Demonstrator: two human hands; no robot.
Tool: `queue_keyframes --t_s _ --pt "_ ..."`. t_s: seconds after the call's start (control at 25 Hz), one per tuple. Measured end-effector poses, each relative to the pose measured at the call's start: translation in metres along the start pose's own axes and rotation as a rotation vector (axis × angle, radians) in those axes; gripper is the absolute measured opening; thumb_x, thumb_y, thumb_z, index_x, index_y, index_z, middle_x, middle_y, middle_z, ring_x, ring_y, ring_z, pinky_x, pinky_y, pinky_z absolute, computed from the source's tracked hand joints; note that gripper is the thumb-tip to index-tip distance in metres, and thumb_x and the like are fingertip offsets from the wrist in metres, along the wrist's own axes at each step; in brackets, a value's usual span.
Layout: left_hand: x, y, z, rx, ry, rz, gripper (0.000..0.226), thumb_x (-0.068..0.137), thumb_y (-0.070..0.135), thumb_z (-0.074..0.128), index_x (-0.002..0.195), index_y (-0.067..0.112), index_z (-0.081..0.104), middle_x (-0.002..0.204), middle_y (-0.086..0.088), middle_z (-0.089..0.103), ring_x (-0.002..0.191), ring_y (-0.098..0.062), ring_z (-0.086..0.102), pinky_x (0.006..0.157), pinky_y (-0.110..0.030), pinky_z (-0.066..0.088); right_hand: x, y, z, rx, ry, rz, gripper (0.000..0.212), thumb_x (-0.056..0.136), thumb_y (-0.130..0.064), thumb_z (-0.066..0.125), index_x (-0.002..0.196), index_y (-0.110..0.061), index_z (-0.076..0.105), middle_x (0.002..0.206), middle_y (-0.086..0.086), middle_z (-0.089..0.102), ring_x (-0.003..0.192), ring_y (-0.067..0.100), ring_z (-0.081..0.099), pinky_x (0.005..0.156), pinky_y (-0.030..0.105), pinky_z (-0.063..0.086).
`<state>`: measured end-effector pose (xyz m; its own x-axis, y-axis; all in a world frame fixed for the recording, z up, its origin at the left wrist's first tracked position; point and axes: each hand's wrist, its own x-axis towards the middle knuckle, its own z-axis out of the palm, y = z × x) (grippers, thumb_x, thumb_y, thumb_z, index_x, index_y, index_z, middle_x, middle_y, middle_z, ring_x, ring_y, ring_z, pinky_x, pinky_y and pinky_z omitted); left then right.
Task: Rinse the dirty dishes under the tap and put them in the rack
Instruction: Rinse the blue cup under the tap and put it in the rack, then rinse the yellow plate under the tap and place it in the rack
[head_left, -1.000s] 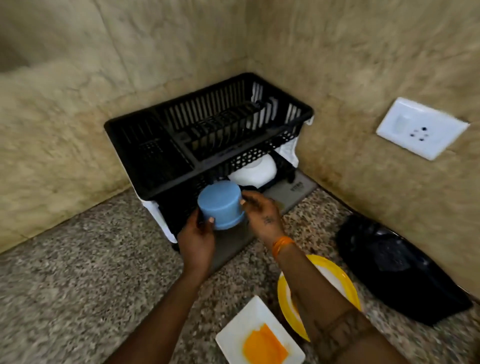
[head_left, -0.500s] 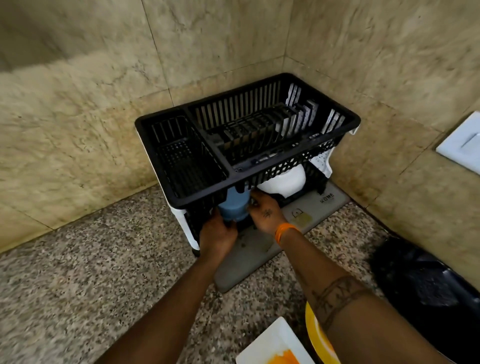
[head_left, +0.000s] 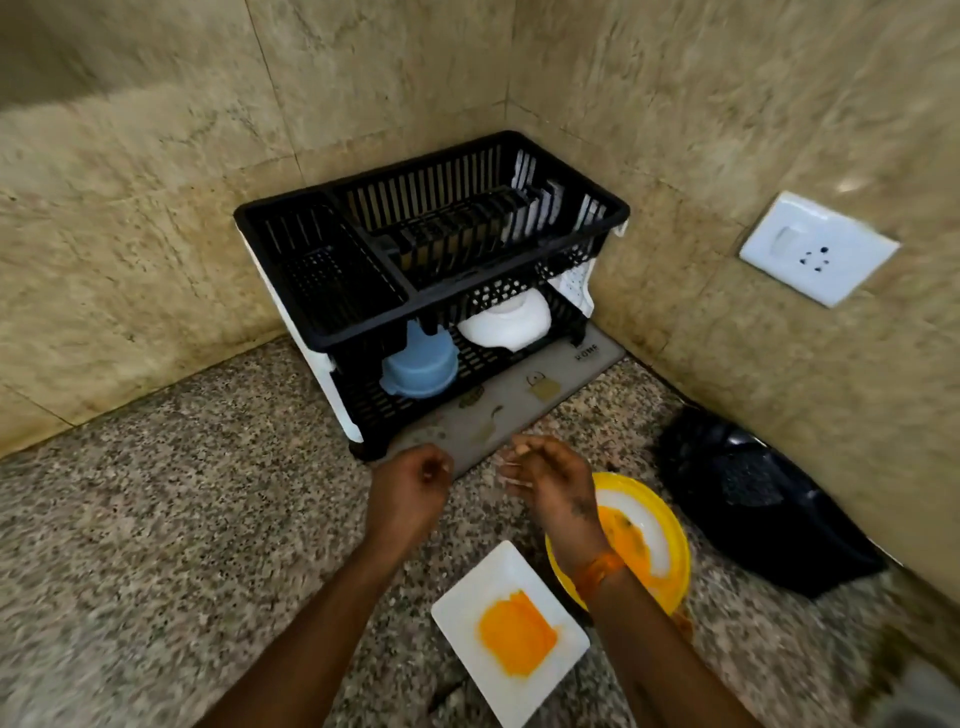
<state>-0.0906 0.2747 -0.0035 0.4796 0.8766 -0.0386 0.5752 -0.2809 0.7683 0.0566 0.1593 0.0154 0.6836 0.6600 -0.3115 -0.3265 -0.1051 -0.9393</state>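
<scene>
Both empty. Left hand (head_left: 410, 486) loosely curled, fingers bent inward around nothing, hovering above the front edge of the grey mat (head_left: 524, 400). Right hand (head_left: 550, 480) relaxed too, fingers half bent and blurred, holding nothing, hanging above the rim of the yellow plate (head_left: 670, 525), with an orange band at the wrist.

Speckled stone counter (head_left: 156, 519) underneath, meeting beige tiled walls in a corner. Tucked into that corner: black two-tier dish rack (head_left: 431, 306) with white side panels, standing on the mat. Top tier slotted, showing no dishes. On the lower tier, a blue cup (head_left: 421, 364) upside down at the left, a white bowl (head_left: 506, 325) also inverted just beside it at the right. Both well beyond the hands, untouched.

Nearer, still dirty: yellow plate smeared orange, partly under the right wrist; square white plate (head_left: 467, 623) with an orange patch, between the two forearms, touching neither.

Off to the right, a black plastic bag (head_left: 753, 493) against the wall, and a white socket plate (head_left: 818, 249) higher up.
</scene>
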Motion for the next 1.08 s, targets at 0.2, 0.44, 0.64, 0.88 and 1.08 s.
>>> queue_keyframes --t_s 0.2,0.44,0.64,0.88,1.08 --pt "-0.06 -0.023 0.002 0.309 -0.416 -0.105 0.007 0.087 0.034 0.074 0.084 0.028 0.076 0.1 0.002 0.075 0.098 -0.021 0.069 0.086 -0.032 0.053 -0.091 0.015 -0.077 0.061 0.176 0.062 0.017 0.103 -0.005 0.056 0.11 0.002 0.07 0.096 0.018 0.077 0.081 0.029 0.074 0.075 0.044 0.058" --pt "-0.085 -0.028 0.018 0.383 -0.439 -0.158 0.013 0.086 0.035 0.077 0.088 0.024 0.071 0.106 -0.005 0.073 0.095 -0.024 0.069 0.078 -0.03 0.047 -0.15 0.03 -0.121 0.14 0.3 0.06 0.014 0.099 -0.002 0.058 0.105 0.002 0.07 0.092 0.021 0.073 0.079 0.033 0.071 0.071 0.039 0.057" --pt "-0.102 -0.03 0.016 0.078 -0.445 -0.325 0.012 0.094 0.011 0.07 0.104 0.007 0.076 0.103 -0.02 0.074 0.089 -0.033 0.07 0.072 -0.041 0.061 -0.179 0.039 -0.144 0.171 0.329 0.073 0.014 0.102 -0.009 0.058 0.098 -0.007 0.072 0.087 0.015 0.073 0.083 0.033 0.068 0.077 0.044 0.055" --pt "-0.138 -0.014 0.028 -0.063 -0.419 -0.393 0.012 0.099 0.008 0.061 0.106 0.004 0.07 0.105 -0.021 0.07 0.088 -0.032 0.066 0.055 -0.033 0.056 -0.216 0.043 -0.183 0.236 0.416 0.09 0.019 0.103 -0.006 0.055 0.113 0.003 0.068 0.088 0.018 0.07 0.073 0.027 0.066 0.06 0.032 0.057" --pt "-0.143 -0.006 0.049 0.063 -0.291 -0.24 0.011 0.096 0.007 0.064 0.097 0.007 0.074 0.094 -0.019 0.071 0.083 -0.036 0.067 0.072 -0.044 0.06 -0.237 0.047 -0.209 0.276 0.462 0.088 0.017 0.103 -0.005 0.055 0.109 0.001 0.07 0.088 0.018 0.071 0.077 0.028 0.064 0.063 0.034 0.055"
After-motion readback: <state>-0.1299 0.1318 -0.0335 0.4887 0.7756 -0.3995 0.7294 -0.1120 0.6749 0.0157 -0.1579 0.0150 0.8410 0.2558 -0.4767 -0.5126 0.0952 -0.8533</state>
